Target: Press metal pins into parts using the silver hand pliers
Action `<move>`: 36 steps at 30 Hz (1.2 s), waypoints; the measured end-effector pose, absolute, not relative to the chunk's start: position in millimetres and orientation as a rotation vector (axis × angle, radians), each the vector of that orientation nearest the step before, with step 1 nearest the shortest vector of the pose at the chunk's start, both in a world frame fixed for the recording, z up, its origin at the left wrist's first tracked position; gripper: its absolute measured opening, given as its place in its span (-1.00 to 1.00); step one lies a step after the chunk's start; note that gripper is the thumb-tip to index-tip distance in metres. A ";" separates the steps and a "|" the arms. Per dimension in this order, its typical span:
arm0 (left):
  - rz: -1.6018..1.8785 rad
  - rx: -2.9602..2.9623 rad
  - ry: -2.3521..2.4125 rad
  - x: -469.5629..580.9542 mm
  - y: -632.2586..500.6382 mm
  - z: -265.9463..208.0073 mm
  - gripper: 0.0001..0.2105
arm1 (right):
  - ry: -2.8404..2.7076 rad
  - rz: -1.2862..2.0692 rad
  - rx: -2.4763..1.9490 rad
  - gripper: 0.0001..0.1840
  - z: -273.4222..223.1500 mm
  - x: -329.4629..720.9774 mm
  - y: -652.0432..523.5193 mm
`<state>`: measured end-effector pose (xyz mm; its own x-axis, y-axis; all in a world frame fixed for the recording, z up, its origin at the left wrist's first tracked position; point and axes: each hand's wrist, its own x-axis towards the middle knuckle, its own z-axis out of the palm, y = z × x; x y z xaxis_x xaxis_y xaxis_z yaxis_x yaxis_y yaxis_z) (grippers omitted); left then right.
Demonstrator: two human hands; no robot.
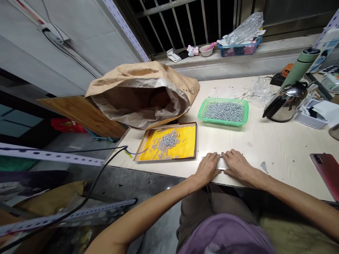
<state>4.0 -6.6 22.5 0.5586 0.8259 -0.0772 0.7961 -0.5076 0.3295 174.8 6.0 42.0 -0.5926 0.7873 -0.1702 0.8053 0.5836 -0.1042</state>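
Near the table's front edge, my left hand and my right hand rest side by side on a small flat piece with shiny metal-looking edges. Fingers lie along its far edge and thumbs along its near edge, so both hands are closed on it. Most of the piece is hidden under them, and its exact kind cannot be made out. To the left, a shallow yellow-lined tray holds a loose heap of small silvery metal pins. Beyond my hands, a green plastic basket holds many similar pins.
A large open paper sack lies behind the tray. At right stand a steel kettle and a green flask; a red phone lies near the edge. A black cable crosses at left. Crumpled clear plastic lies farther back.
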 end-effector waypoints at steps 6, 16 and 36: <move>-0.148 2.485 1.287 10.6 11.9 27.4 -0.60 | 2.644 -0.341 1.385 -0.58 43.9 175.1 8.3; -0.052 2.392 1.378 13.1 7.6 21.7 -0.82 | 2.734 -0.277 1.423 -0.85 25.7 178.8 2.4; 0.542 2.427 1.191 35.4 -69.8 -21.9 -0.68 | 3.002 -0.351 0.764 -0.87 44.7 122.0 34.2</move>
<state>35.4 -69.8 -21.9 0.5661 0.8063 0.1715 0.6591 -0.5677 0.4932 122.0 34.2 44.7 -0.8797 0.4691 -0.0780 0.4744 0.8546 -0.2111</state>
